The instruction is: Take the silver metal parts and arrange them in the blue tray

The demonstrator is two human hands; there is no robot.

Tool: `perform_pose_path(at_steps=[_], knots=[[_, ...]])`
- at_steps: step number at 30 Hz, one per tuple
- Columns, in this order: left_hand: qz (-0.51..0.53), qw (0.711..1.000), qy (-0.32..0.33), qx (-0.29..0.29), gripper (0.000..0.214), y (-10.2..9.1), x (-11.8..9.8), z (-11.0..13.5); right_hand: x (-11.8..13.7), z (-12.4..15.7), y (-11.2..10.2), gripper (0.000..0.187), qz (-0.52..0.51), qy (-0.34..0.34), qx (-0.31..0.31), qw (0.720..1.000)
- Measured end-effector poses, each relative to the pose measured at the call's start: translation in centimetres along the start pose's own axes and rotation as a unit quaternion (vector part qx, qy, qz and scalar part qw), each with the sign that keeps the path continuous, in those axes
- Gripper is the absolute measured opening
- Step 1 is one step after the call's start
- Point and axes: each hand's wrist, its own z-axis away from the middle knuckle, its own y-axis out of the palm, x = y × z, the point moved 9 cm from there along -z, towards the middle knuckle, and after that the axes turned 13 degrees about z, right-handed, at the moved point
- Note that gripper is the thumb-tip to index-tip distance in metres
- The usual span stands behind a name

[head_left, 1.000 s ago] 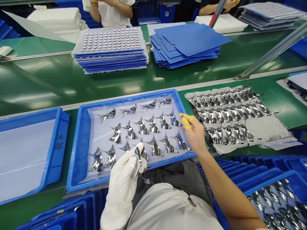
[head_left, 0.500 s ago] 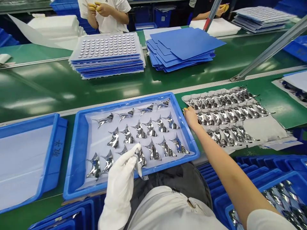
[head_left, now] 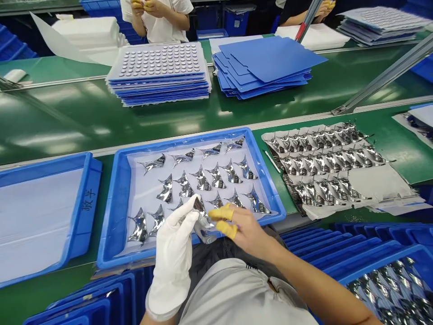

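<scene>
Our gloved left grip [head_left: 172,253] pinches a mirror-foil piece [head_left: 203,221] over the blue tray [head_left: 117,203]; its long axis slants down-right, toward our open right grip [head_left: 248,232], which is just beside it.

Place: you're at a factory production line.
Ahead of your left hand [head_left: 172,255] and right hand [head_left: 248,232]: a green conveyor belt [head_left: 101,113], stacked blue sheets [head_left: 267,58], co-workers [head_left: 158,22].
Left of your hands: a blue plastic tray [head_left: 91,189].
</scene>
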Motion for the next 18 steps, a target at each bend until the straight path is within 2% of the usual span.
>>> perform_pose_path(at_steps=[2, 5, 9, 11, 14, 18], knots=[[-0.013, 1.0, 0.009, -0.006, 0.039, -0.2, -0.2, 0.1, 0.6, 0.5, 2.0, 0.024, -0.062, 0.024, 0.027, 0.997], [-0.024, 1.0, 0.014, -0.014, 0.043, -0.4, -0.6, 0.5, -0.5, 0.9, 3.9, 0.022, -0.171, 0.113, 0.045, 0.978], [0.0, 1.0, -0.016, -0.005, 0.045, -0.3, -0.8, 0.9, -1.7, 1.5, 6.0, 0.029, -0.361, 0.229, 0.057, 0.902], [0.004, 0.999, -0.037, 0.014, 0.047, 0.0, -0.8, 1.0, -1.6, 1.7, 6.4, 0.03, -0.413, 0.254, 0.054, 0.873], [0.009, 0.999, -0.03, 0.036, 0.047, 0.5, -1.3, 0.9, -1.0, 1.6, 6.7, 0.034, -0.47, 0.268, 0.051, 0.839], [0.002, 1.0, -0.008, 0.004, 0.044, 0.4, -2.2, 1.1, -0.3, 1.6, 7.4, 0.037, -0.521, 0.293, 0.068, 0.799]])
